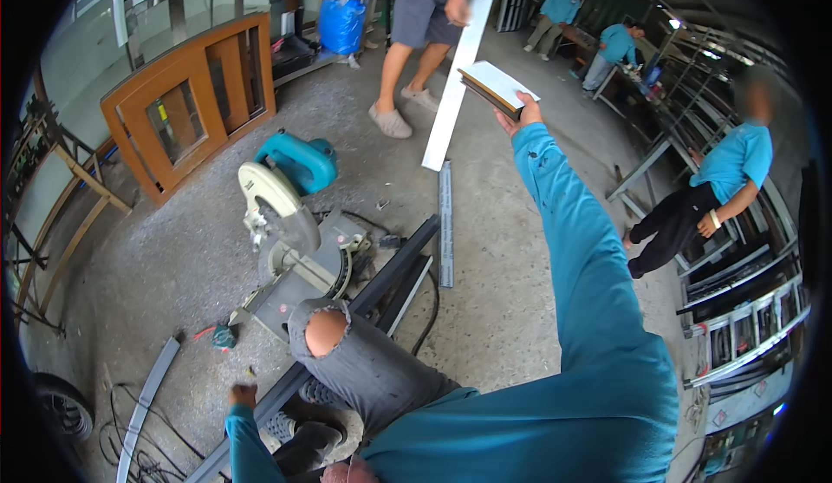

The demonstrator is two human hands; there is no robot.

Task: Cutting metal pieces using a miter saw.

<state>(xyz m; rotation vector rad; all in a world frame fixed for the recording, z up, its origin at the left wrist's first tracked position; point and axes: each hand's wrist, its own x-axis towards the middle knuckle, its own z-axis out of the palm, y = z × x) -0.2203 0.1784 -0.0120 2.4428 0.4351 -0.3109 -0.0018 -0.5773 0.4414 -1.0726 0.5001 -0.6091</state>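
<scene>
My right hand (520, 115) is stretched out far ahead, closed around the near end of a short box-like piece of profile (501, 82). That piece has a broad white face and a brown, ridged side. Just behind it is a long white board (457, 93) held by a standing co-worker; from this angle I cannot tell whether the two touch. Low on the left, my left hand (243, 394) is curled into a fist beside a long dark metal bar (282, 389), with nothing visible in it. Ahead of my bent knee stands a teal and cream mitre saw (290, 197) on the floor.
A tape measure (224, 336) and a grey metal strip (149, 396) lie at left near loose cables. Another strip (445, 223) lies ahead. A brown panelled frame (195, 106) leans at far left. A person (724, 175) stands at right beside metal racks (745, 327).
</scene>
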